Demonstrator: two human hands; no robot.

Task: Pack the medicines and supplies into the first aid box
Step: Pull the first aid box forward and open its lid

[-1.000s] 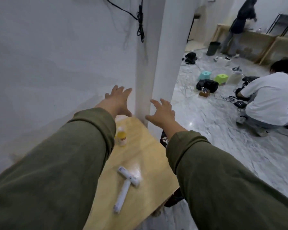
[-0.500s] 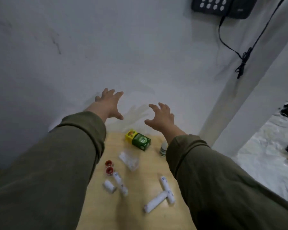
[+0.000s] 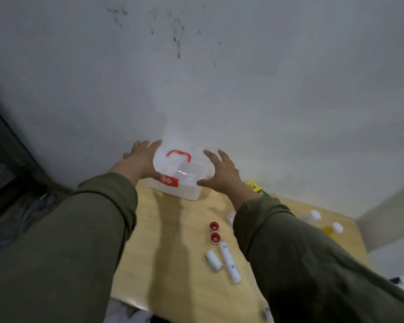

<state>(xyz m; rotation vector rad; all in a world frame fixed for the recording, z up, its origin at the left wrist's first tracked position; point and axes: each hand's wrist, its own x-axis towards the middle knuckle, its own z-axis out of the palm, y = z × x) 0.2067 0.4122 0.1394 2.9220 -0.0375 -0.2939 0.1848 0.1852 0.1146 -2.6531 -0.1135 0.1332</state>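
Note:
The first aid box (image 3: 184,191), clear plastic with a red handle and a red latch, stands closed at the far edge of the wooden table (image 3: 173,264) against the wall. My left hand (image 3: 139,160) lies with straight fingers against the box's left end. My right hand (image 3: 222,177) hovers with spread fingers at the box's right end, thumb close to its corner. Two red caps (image 3: 214,231), a short white roll (image 3: 214,261) and a long white tube (image 3: 229,262) lie on the table nearer to me.
A green and yellow carton (image 3: 257,188) shows behind my right wrist. Two white-capped bottles (image 3: 315,215), one with yellow liquid (image 3: 331,229), stand at the right edge. Another white tube (image 3: 267,313) peeks out under my right sleeve. A dark object (image 3: 7,159) fills the left side.
My view has swung left from the room and pillar to the table's left end. Both hands, raised in the air before, have come down on either side of the first aid box.

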